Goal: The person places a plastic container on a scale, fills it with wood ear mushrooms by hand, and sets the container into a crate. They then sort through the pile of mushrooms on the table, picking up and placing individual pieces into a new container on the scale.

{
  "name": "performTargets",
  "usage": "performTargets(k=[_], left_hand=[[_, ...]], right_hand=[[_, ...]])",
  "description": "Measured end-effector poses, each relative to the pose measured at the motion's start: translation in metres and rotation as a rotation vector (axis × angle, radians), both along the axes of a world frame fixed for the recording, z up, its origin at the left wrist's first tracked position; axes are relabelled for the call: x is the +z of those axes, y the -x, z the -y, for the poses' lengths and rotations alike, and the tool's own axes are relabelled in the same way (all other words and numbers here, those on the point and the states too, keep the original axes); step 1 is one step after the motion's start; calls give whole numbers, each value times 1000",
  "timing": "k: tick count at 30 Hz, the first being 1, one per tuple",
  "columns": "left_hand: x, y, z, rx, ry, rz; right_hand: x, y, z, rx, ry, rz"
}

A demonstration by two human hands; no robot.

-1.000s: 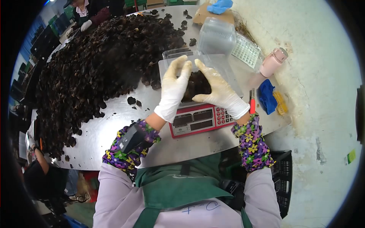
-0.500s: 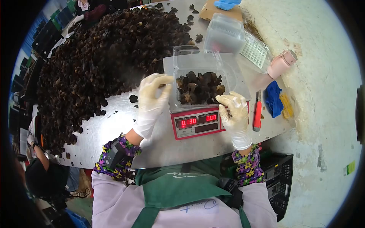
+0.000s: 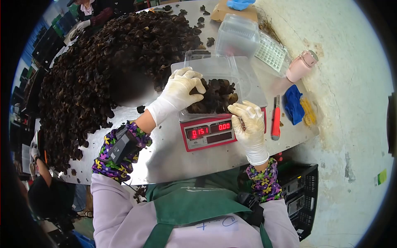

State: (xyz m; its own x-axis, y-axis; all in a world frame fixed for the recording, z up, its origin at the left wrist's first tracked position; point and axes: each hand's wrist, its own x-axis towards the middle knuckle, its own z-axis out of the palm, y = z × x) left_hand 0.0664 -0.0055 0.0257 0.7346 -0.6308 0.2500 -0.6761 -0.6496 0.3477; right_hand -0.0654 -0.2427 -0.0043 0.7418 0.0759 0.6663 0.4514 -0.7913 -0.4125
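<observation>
A clear plastic box (image 3: 232, 74) holding dark wood ear mushrooms (image 3: 217, 97) sits on a red digital scale (image 3: 188, 142), its hinged lid tipped back. The scale's left display reads 0.151. My gloved left hand (image 3: 180, 89) reaches over the box's left side. Its thumb and fingers are apart beside the mushrooms, with nothing visible between them. My gloved right hand (image 3: 249, 124) rests by the box's front right corner, fingers curled in. Small brown bits show against its palm; what exactly it holds is hidden.
A large heap of wood ear mushrooms (image 3: 95, 70) covers the table's left side. Stacked clear boxes (image 3: 237, 35), a white tray (image 3: 271, 56), a pink bottle (image 3: 302, 66), a red utility knife (image 3: 276, 122) and a blue cloth (image 3: 293, 105) lie rightward. Other people work at the left.
My left hand has moved right, from beside the box to over its mushrooms. The display has gone from 0.130 to 0.151. My right hand stays by the box's corner.
</observation>
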Motion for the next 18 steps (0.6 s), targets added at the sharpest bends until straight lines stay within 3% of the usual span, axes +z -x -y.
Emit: performTargets(k=[7,13,16,18], left_hand=[[-8,-7,-3,22,273,-213],[-2,13,2,124,59,536],[2,23,5,215,141,648],[4,26,5,225,171,678]], right_hand=[[7,6,6,-34,-69,50],[26,-15,18,-89,22,-8],[34,-40,24,-107,148,-177],[38,-55,17,-160,430,-306]])
